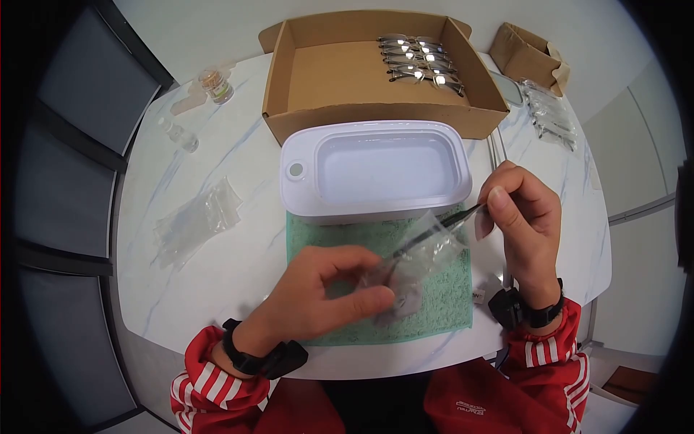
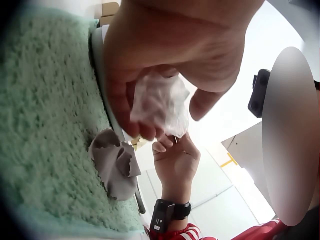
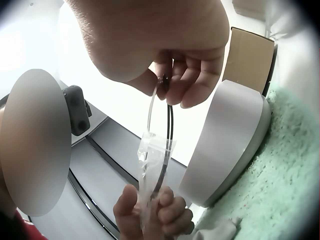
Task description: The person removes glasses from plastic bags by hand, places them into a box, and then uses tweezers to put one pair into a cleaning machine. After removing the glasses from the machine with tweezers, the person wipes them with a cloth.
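Observation:
My left hand (image 1: 311, 293) grips the lower end of a clear plastic bag (image 1: 434, 249) over the green towel. A pair of eyeglasses (image 3: 170, 120) reaches partway into the bag, dark temples foremost. At its other end, my right hand (image 1: 531, 217) pinches the eyeglasses between thumb and fingers, to the right of the white basin. The right wrist view shows the temples passing through the bag's mouth, with the fingers covering part of the frame. A crumpled grey cloth (image 2: 115, 165) lies on the towel below the left hand.
A white basin (image 1: 300, 195) stands on the green towel (image 1: 448, 304). Behind it, an open cardboard box (image 1: 325, 72) holds several eyeglasses (image 1: 419, 61). Clear bags (image 1: 199, 224) and small bottles (image 1: 179, 136) are at left; bagged items (image 1: 549, 116) and a smaller box (image 1: 524, 58) at right.

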A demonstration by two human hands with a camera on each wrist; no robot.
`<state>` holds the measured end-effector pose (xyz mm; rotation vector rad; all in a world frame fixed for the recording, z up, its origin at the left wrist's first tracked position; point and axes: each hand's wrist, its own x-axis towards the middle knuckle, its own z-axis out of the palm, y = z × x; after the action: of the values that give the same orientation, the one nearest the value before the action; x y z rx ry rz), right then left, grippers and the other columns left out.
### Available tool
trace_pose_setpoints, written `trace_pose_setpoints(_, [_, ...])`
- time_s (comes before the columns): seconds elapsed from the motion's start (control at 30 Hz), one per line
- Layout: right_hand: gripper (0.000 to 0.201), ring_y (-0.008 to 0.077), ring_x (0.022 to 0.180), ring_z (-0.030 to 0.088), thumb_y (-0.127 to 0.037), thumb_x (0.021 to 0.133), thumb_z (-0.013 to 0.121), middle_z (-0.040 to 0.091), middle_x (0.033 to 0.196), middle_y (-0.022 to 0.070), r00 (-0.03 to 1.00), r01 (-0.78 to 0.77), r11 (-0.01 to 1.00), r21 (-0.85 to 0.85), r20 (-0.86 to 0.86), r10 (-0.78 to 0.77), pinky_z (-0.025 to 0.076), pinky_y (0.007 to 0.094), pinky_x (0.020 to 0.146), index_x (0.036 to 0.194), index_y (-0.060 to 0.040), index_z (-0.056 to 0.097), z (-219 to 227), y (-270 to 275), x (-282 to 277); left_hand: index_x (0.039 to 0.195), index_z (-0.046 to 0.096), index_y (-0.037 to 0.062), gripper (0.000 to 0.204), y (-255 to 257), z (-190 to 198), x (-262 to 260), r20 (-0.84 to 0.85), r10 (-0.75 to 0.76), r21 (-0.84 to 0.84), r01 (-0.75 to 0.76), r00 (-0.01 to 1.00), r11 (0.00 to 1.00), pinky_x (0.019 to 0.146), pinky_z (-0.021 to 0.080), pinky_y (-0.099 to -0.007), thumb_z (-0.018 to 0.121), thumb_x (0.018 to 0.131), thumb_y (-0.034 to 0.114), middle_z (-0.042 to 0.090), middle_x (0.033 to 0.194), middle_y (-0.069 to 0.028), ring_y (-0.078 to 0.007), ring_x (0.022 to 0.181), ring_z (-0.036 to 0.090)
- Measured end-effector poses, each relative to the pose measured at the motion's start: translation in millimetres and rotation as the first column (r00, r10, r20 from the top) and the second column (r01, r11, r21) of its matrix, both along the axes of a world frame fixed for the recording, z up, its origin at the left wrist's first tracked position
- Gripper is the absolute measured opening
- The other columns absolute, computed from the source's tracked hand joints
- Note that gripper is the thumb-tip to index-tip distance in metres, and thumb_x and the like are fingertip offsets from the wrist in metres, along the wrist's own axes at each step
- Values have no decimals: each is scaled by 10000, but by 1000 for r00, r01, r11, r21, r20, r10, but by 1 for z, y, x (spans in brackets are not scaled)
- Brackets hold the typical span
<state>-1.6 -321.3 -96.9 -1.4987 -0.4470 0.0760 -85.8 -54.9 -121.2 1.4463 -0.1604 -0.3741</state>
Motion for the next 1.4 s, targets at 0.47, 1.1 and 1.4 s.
trace_pose_setpoints(0.47, [98,69,712,552,-80,975,662,597,849,10,997,-63,996,-59,-56,60,438,217,622,920,1,657,-1,-1,0,1139,668,-13,289,-5,10,-1,-182,-123,68,137,976,988,618,431,-216,703,973,221,651,804,24,-25,710,537])
trace_pose_setpoints(1.1, [188,286,827,586,-19,724,786,618,870,79,738,135,748,-649,570,362,468,367,739,889,-45,700,21,-3,-7,975,690,17,159,0,7,-1,6,-169,193,165,986,967,593,433,-220,673,982,175,675,760,19,-36,667,574])
trace_pose_setpoints(1.4, [128,167,746,512,-108,847,744,549,781,32,770,501,644,-579,638,-25,436,293,747,873,-12,665,81,-13,44,990,681,7,166,-2,6,-3,-127,-105,-61,98,986,993,587,484,-219,622,1009,161,701,801,-42,-67,670,612])
